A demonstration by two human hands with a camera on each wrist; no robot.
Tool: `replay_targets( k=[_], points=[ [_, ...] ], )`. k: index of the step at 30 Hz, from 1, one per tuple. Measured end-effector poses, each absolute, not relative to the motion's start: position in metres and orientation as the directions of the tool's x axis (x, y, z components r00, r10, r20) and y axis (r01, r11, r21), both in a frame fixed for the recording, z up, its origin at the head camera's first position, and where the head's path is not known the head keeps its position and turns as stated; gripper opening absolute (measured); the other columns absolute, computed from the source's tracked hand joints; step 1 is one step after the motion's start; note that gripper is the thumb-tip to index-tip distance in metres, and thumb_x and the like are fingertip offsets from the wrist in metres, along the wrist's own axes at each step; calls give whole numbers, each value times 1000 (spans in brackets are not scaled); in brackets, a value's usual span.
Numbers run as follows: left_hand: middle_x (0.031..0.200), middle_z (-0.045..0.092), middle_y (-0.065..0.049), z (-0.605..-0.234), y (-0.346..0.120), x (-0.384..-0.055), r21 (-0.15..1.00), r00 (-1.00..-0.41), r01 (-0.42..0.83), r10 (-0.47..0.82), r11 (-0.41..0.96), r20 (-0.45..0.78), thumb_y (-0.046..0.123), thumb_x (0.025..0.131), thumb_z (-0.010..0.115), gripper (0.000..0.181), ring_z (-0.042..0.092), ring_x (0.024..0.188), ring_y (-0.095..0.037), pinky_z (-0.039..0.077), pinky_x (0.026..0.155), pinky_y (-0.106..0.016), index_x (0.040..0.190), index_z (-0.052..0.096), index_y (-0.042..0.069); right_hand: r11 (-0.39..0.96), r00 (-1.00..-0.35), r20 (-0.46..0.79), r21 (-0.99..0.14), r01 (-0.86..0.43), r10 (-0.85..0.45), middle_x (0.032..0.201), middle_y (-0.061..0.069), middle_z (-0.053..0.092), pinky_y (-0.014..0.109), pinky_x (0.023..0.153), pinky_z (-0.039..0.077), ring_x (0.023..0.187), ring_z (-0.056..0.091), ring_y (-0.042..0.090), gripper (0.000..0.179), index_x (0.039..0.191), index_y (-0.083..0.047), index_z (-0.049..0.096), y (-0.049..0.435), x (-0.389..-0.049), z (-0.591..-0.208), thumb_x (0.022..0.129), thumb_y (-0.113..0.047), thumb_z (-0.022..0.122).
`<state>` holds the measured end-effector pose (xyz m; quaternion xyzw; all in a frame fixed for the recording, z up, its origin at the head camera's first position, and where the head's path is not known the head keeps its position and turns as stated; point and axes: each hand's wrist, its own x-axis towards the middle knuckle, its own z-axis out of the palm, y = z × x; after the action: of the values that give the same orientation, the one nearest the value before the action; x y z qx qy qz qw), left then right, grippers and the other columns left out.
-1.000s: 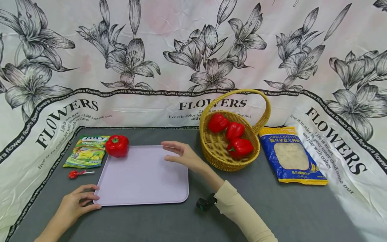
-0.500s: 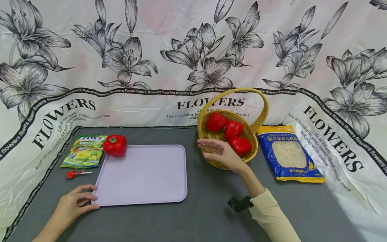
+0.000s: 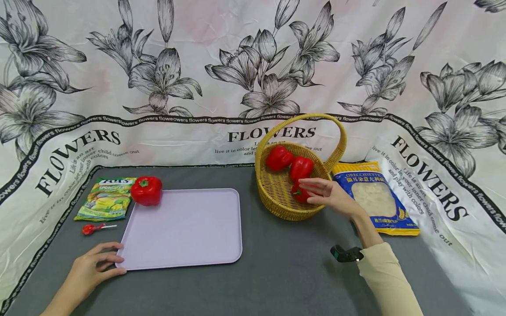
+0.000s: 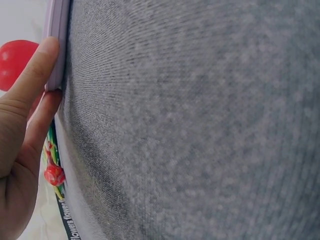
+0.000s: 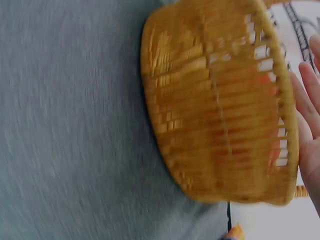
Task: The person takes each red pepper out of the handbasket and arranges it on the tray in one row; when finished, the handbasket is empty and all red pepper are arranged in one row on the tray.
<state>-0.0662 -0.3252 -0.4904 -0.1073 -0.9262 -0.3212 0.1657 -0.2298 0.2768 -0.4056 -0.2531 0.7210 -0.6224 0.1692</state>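
My left hand holds the near left corner of a pale lilac tray, thumb on the near edge and fingers along the left side. In the left wrist view, thumb and fingertip straddle the tray's rim. My right hand is over the right side of a yellow wicker basket, fingers loosely extended, partly hiding a red bell pepper. Two more red bell peppers lie farther back in the basket. The right wrist view shows the hand beside the basket's rim, holding nothing.
Another red bell pepper sits at the tray's far left corner. Beside it lie a green and yellow candy bag and a red lollipop. A blue and yellow orecchiette bag lies right of the basket, whose tall handle arches upward.
My right hand has moved right, from above the tray to over the basket's right side. My left hand has stayed at the tray corner. The view has shifted slightly.
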Motion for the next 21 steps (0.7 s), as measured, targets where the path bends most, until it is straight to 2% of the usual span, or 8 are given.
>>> replay_targets(
  k=[2,5,8,10,12,16,21],
  points=[
    [96,65,6,-490,-324,-66,561,-923,301,87,771,376,3,47,92,32,45,90,22,43,65,2,68,72,16,146,-826,60,-975,-170,-561,142,25,43,33,101,43,131,45,22,53,137,9,43,282,-234,-405,89,2,64],
    [96,65,6,-489,-323,-65,563,-925,290,77,773,371,3,46,92,32,44,91,23,43,64,2,68,72,16,239,-829,27,-952,-192,-558,145,21,41,32,105,39,136,37,21,56,138,5,45,286,-242,-404,87,-1,68],
    [96,66,3,-489,-322,-64,565,-926,291,79,772,369,3,47,92,32,45,91,22,44,64,1,69,72,17,352,-809,-11,-904,-243,-587,149,17,36,43,110,33,141,25,28,57,138,1,47,286,-249,-403,86,0,69],
    [96,66,2,-489,-322,-64,565,-925,297,85,770,371,4,47,92,32,45,91,23,43,64,2,69,72,16,436,-785,-32,-845,-309,-618,151,18,33,52,108,34,141,21,36,57,138,1,47,284,-252,-402,85,3,69],
    [96,66,3,-490,-322,-64,570,-920,312,91,760,382,2,47,91,32,45,91,23,44,65,2,69,72,15,503,-762,-34,-771,-392,-646,149,21,34,58,104,36,138,25,41,57,137,2,48,281,-254,-401,84,5,69],
    [97,64,11,-490,-324,-64,583,-910,336,95,740,404,0,46,91,32,46,91,23,43,65,2,69,72,13,589,-756,1,-626,-511,-655,140,24,45,59,98,42,129,39,43,55,132,4,52,273,-256,-396,81,8,70],
    [100,62,16,-489,-327,-65,607,-903,363,107,707,416,-3,46,90,32,49,88,21,44,66,1,70,72,11,642,-751,17,-507,-576,-660,136,24,49,59,97,43,127,40,45,55,128,4,57,267,-259,-392,76,12,72]
  ],
)
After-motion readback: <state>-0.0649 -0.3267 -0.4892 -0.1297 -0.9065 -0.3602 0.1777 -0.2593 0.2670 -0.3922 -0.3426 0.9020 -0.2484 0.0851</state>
